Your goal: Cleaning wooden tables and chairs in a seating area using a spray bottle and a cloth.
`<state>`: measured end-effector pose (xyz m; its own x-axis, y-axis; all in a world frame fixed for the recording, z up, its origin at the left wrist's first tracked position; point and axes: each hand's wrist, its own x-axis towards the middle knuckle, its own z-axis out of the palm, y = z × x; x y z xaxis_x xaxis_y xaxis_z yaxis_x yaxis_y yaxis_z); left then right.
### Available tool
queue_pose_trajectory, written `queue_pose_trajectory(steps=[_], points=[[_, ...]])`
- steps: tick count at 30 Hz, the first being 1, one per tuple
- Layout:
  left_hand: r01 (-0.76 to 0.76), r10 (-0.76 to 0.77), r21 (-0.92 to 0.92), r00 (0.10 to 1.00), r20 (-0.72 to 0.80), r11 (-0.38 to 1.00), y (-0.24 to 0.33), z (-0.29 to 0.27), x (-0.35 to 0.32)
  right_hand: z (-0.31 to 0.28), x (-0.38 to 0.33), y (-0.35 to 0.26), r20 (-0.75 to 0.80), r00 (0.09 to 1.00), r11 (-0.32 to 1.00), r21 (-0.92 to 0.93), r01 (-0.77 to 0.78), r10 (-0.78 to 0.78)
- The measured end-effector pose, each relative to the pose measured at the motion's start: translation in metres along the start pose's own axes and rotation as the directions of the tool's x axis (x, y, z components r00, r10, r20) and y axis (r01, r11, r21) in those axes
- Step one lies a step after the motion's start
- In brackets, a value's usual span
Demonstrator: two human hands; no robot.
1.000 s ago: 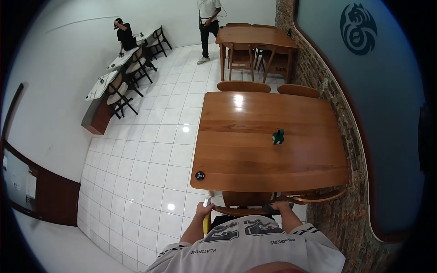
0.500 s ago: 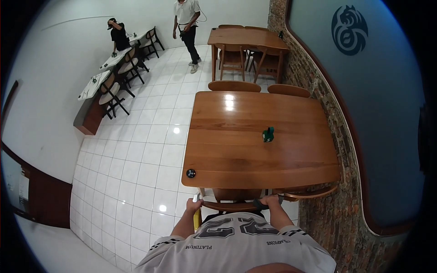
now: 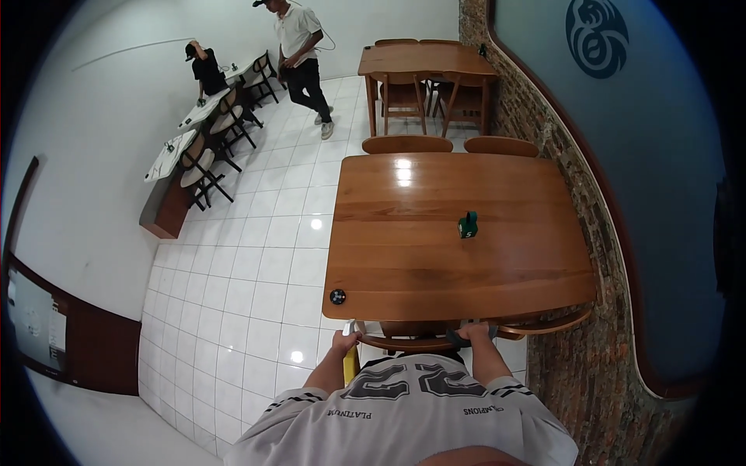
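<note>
Just in front of me, a wooden chair [image 3: 404,343] stands at the near edge of the brown wooden table [image 3: 435,264]. My left hand [image 3: 346,340] is closed at the left end of its backrest, together with a white-topped yellow thing [image 3: 351,366] that looks like a spray bottle, mostly hidden by my arm and shirt. At the backrest's right end is my right hand [image 3: 475,332], its fingers closed on a dark grey cloth [image 3: 458,339] against the wood. A green table marker [image 3: 468,225] stands on the tabletop, and a small round black disc [image 3: 337,297] lies at its near left corner.
Another chair [image 3: 544,328] is tucked in at right, by the brick wall [image 3: 571,357]. Two chairs line the table's far side. Beyond is a second wooden table [image 3: 427,60]. White side tables [image 3: 171,155] with chairs run along the left; two people [image 3: 299,46] stand at the back.
The chair's backrest has come closer to the table edge, with both my hands on it. The person in the white shirt has stepped nearer. My view has shifted slightly.
</note>
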<state>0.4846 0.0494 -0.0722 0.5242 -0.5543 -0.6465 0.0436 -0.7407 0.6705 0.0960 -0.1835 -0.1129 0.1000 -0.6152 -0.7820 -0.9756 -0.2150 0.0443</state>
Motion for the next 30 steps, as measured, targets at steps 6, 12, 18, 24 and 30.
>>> queue_pose_trajectory(steps=[6, 12, 18, 24, 30], points=[[0.009, -0.009, 0.014, 1.0, -0.012, 1.0, 0.0, -0.001, 0.016, -0.025, -0.014, -0.004, 0.118, 0.992, 0.999, -0.028, 0.036, -0.033], [-0.04, 0.04, 0.03, 0.999, -0.003, 0.999, 0.02, 0.002, 0.01, -0.034, -0.024, -0.001, 0.079, 0.997, 0.999, -0.023, 0.024, -0.022], [-0.058, 0.059, 0.02, 0.998, -0.022, 0.998, 0.003, 0.01, 0.017, -0.045, -0.028, -0.002, 0.054, 0.998, 0.999, -0.039, 0.033, -0.031], [-0.126, 0.132, 0.084, 0.989, -0.065, 0.988, -0.011, 0.021, 0.021, -0.049, -0.039, -0.001, 0.01, 0.997, 0.995, -0.06, 0.075, -0.075], [-0.262, 0.274, 0.127, 0.957, -0.094, 0.957, -0.02, 0.024, 0.021, -0.035, -0.037, -0.015, 0.024, 0.999, 0.984, -0.171, 0.039, -0.036]])
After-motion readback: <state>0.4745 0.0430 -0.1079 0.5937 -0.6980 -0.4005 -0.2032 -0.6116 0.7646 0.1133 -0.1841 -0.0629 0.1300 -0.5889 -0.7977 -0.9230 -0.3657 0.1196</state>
